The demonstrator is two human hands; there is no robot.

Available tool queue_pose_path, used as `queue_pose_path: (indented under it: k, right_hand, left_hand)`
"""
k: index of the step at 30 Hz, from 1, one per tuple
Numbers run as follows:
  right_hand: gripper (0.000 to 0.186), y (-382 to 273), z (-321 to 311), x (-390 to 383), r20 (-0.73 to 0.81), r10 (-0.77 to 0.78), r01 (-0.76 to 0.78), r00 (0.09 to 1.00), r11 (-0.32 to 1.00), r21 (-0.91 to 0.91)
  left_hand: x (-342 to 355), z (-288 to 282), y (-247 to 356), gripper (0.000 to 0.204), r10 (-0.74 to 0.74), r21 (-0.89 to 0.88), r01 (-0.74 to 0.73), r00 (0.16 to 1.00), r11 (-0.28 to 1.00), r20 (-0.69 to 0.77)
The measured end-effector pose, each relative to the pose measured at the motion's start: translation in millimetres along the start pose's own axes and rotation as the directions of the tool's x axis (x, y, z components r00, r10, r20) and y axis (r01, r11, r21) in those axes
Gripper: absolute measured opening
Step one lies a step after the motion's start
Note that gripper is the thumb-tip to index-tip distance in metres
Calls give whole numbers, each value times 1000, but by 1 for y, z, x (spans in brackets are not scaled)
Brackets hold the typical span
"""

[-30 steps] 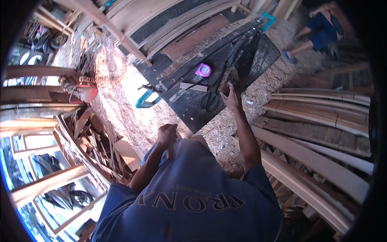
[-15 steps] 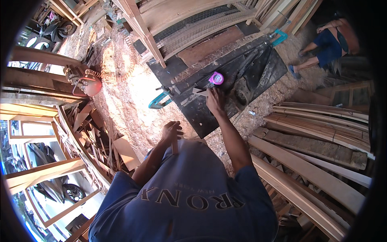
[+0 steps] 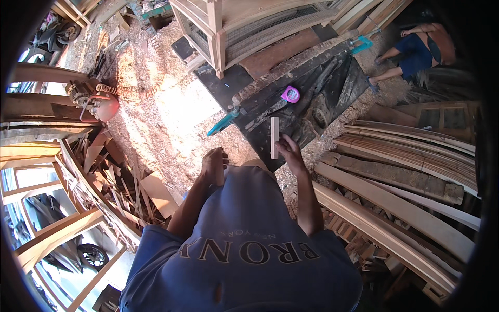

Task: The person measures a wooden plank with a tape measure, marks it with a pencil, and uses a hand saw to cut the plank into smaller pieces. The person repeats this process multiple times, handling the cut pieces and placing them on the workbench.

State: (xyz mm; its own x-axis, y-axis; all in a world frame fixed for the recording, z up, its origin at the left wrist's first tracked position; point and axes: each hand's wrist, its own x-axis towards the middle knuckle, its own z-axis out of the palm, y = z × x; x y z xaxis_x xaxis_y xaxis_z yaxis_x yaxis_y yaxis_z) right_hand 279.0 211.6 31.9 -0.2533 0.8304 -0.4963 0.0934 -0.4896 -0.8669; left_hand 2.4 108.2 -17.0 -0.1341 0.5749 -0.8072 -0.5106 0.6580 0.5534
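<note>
Presently, I find the right hand pinching a pale wooden strip over the black tabletop. The left hand, fingers curled, grips a second strip beside the shirt.

The right grip holds a narrow, pale wooden strip, the left grip a brownish wooden stick; a rounded pink tape measure lies on the flat black counter.

From the head, the scene is viewed downward through one fisheye; the shirt is seen nearest, the desk beyond.
</note>
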Motion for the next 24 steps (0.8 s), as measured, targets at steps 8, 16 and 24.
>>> queue_pose_path:
  k: [8,16,24]
  right_hand:
    - [54,27,75,-38,200,25,28,980,965,-259]
    - [51,10,72,-43,363,-73,222,929,895,-387]
    - [43,55,37,-64,512,-348,589,785,675,-444]
  left_hand:
    - [3,33,3,15,217,-201,-233,971,952,-99]
    - [8,59,-32,25,319,-283,-405,898,869,-305]
    - [11,70,-115,35,170,-551,-200,980,810,-106]
